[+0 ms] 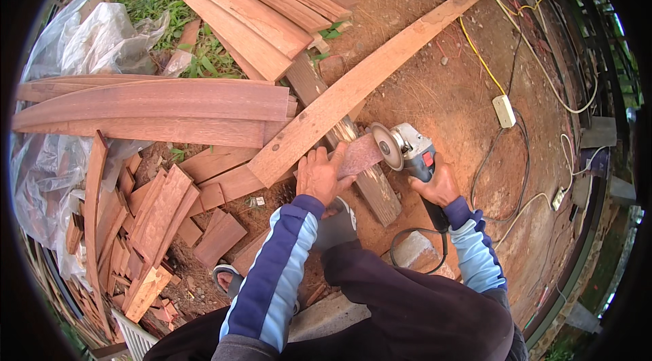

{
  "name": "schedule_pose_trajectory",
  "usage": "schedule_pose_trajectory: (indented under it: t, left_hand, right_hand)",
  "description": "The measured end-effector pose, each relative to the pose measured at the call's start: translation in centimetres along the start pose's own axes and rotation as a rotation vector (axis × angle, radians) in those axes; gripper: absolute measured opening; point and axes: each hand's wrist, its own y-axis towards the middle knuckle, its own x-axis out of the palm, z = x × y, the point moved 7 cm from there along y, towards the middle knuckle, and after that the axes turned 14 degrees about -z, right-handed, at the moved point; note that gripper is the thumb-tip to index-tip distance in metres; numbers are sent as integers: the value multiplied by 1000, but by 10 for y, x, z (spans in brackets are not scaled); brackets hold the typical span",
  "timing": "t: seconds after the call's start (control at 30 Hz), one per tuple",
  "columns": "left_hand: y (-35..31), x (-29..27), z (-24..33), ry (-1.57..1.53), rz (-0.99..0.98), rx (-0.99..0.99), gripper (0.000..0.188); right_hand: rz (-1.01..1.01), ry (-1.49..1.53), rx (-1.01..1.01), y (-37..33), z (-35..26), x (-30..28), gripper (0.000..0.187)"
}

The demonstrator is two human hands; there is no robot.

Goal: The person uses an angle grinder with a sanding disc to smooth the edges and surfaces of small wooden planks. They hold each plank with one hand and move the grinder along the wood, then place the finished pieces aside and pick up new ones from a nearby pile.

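Note:
In my right hand (440, 183) is an angle grinder (414, 150), gripped round its body, with a round disc (387, 146) at its left end. The disc meets or nearly meets the far end of a short reddish wooden piece (360, 155); whether they touch I cannot tell. My left hand (319, 174) grips this piece at its near end, thumb along its lower edge. A timber beam (377, 194) supports the piece. Just beyond my left hand, a long tapered board (380, 72) slants away to the upper right.
Stacked curved planks (238, 11) lie at the far left, with more planks (149, 106) below them. Wood offcuts (159, 218) pile up beside clear plastic sheeting (51, 171). To the right are a white power socket (503, 111), a yellow cord (479, 52) and a concrete block (415, 250).

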Motion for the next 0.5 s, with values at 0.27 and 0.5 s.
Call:
schedule_pose_trajectory:
  t: [0.27,0.5]
  left_hand:
    - [2,1,0,22,-20,-3,80]
    - [-15,-5,-7,-129,21,-17,89]
  right_hand:
    - [50,51,-1,-9,3,-1,63]
    - [176,144,59,-17,12,-13,61]
